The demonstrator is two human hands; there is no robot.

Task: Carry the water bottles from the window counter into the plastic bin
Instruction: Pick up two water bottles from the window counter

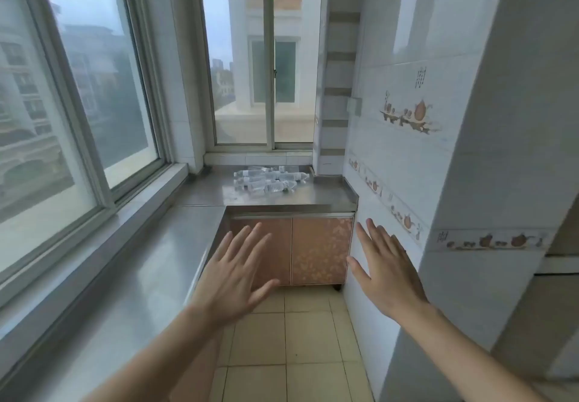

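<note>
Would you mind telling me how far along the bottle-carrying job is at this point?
Nothing looks done yet: the water bottles lie in a pile on the steel counter under the far window. Nothing is in hand either; the left hand and right hand are both open and empty, held out in front, well short of the pile. The plastic bin is not in view, so every bottle seemingly remains to be picked up and carried.
</note>
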